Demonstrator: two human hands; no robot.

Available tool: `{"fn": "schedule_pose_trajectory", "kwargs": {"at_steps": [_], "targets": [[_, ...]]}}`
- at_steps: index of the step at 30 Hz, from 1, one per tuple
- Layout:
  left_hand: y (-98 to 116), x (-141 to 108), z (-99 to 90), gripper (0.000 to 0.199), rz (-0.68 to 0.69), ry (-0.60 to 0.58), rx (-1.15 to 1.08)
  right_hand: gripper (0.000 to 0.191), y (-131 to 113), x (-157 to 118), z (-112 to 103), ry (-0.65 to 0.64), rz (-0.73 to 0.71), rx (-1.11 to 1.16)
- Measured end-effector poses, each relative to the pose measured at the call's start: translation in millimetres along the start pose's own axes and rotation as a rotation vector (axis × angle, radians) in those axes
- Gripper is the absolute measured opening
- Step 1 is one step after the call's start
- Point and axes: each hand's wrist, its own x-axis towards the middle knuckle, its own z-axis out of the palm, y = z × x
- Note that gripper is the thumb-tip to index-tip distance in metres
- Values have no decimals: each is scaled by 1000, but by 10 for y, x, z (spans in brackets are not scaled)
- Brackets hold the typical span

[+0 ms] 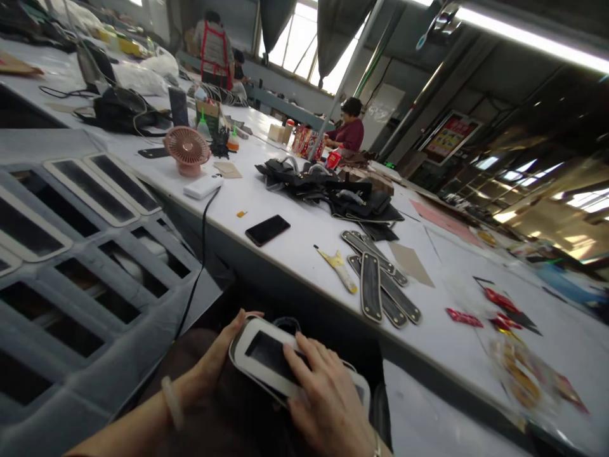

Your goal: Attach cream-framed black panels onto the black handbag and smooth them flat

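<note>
White-rimmed black oblong panel (267, 354) | left hand (216, 360) curled round 9 o'clock end | right hand (328, 395) spread atop, likely steadying

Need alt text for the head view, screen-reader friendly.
Two bare hands, left and right, hold a long pale-rimmed piece with a dark center below a white worktable's edge. On the table lie a phone, dark riveted strips and a small pink fan; two people work beyond.
</note>
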Motion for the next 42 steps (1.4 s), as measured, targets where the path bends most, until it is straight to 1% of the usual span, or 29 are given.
{"fn": "schedule_pose_trajectory", "kwargs": {"at_steps": [2, 3, 6, 11, 14, 17, 21, 23, 27, 31, 34, 39, 42], "targets": [[11, 0, -1, 60, 9, -16, 14, 67, -35, -6, -53, -31, 42, 41], [15, 2, -4, 61, 21, -19, 19, 69, -35, -15, -48, -44, 38, 36], [5, 18, -27, 62, 55, -17, 32, 70, 22, -50, 36, -57, -34, -32], [-69, 95, -92, 61, 41, -11, -10, 68, 207, -73, 194, 47, -184, -106], [-111, 130, -105, 62, 18, 23, -54, 73, 261, -80, 255, 76, -209, -108], [-126, 144, -104, 62, -2, 43, -79, 76, 258, -85, 278, 70, -189, -64], [-112, 152, -95, 61, -10, 46, -89, 73, 232, -61, 275, -4, -144, -5], [-98, 153, -82, 59, -11, 40, -88, 68, 224, -39, 270, -31, -120, 7], [-69, 149, -44, 53, 7, 48, -79, 56, 204, 24, 262, -19, -79, 15], [-42, 132, -20, 54, 8, 68, -72, 46, 157, 96, 293, -21, -72, 3], [-23, 114, -6, 55, 20, 71, -78, 45, 113, 120, 368, 16, -72, -32], [-19, 119, 10, 57, 15, 81, -63, 45, 48, 121, 522, 150, -64, -115], [-44, 142, -15, 57, 34, 78, -36, 46, 23, 124, 559, 148, -50, -53]]}}
